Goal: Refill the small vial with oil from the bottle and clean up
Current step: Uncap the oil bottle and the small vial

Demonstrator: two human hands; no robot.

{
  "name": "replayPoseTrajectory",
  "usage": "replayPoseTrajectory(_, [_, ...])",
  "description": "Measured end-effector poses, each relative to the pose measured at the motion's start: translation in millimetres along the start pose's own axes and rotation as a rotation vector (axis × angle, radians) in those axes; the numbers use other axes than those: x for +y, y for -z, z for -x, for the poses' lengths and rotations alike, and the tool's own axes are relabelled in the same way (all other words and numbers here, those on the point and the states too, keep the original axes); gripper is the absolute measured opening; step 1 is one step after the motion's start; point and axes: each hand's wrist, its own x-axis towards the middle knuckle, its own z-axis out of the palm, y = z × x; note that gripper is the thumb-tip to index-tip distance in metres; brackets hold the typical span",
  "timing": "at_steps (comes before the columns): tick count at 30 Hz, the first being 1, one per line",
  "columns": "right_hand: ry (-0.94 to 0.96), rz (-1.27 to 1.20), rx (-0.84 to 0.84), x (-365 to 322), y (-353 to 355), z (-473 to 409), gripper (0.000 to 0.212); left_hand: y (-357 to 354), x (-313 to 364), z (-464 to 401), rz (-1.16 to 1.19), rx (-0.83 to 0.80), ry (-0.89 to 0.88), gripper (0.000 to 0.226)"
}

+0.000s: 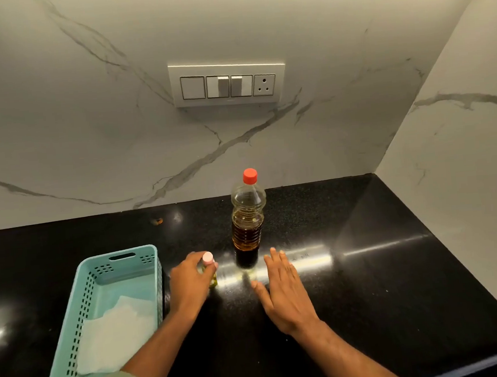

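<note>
A clear plastic oil bottle (247, 218) with a red cap stands upright on the black counter (368, 268), roughly half full of amber oil. Just left of it stands the small vial (209, 265) with a pale pink cap. My left hand (189, 283) grips the vial around its body, and the vial's lower part is mostly hidden by my fingers. My right hand (283, 290) is held flat with fingers straight, just right of the bottle's base and not touching it.
A teal perforated basket (100, 291) sits at the left of the counter with a white tissue (113, 335) lying inside it. A marble wall with a switch panel (227, 83) rises behind, and a side wall closes the right.
</note>
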Motion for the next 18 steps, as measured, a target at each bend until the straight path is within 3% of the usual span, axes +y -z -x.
replayPoseTrajectory(8, [-0.027,-0.11,0.108,-11.3,10.4,-30.0,0.081,-3.6,-27.8,81.3,0.057,0.006,0.077,0.024])
replayPoseTrajectory(18, [-0.033,-0.124,0.079,-11.9,-7.3,-28.3,0.077,-3.5,-24.7,86.1,0.044,0.013,0.058,0.024])
